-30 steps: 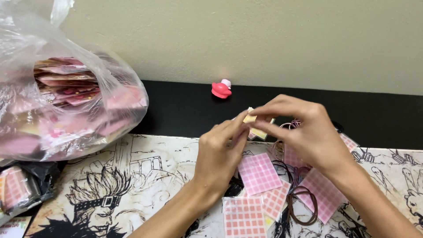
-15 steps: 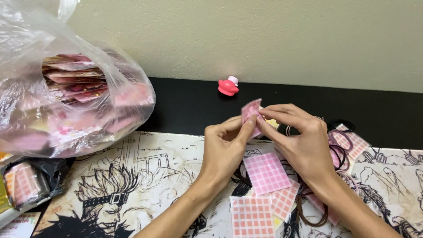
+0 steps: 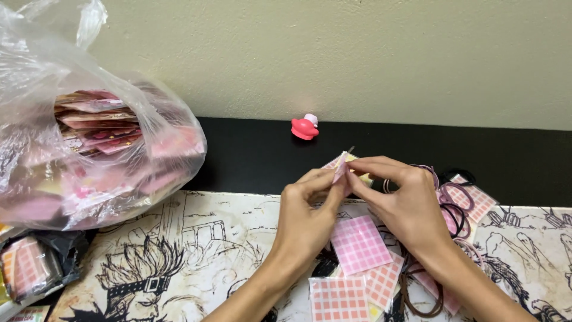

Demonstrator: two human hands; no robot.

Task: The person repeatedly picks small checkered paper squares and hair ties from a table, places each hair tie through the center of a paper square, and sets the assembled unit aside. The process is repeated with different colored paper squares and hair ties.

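Pinching one small pink sheet (image 3: 340,167), left hand (image 3: 307,211) and right hand (image 3: 405,203) (fingertips pressed together).

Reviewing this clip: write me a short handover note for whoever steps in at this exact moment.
Left hand and right hand: both pinch one small pink sheet between fingertips, held above the printed mat.
Nearby: loose pink grid squares lie on the mat under the wrists; hair ties lie to the right; a clear plastic bag of pink packets sits at left; a small pink toy stands by the wall.
Done: several squares lie flat on the mat.
Left: the held sheet is not yet set down.
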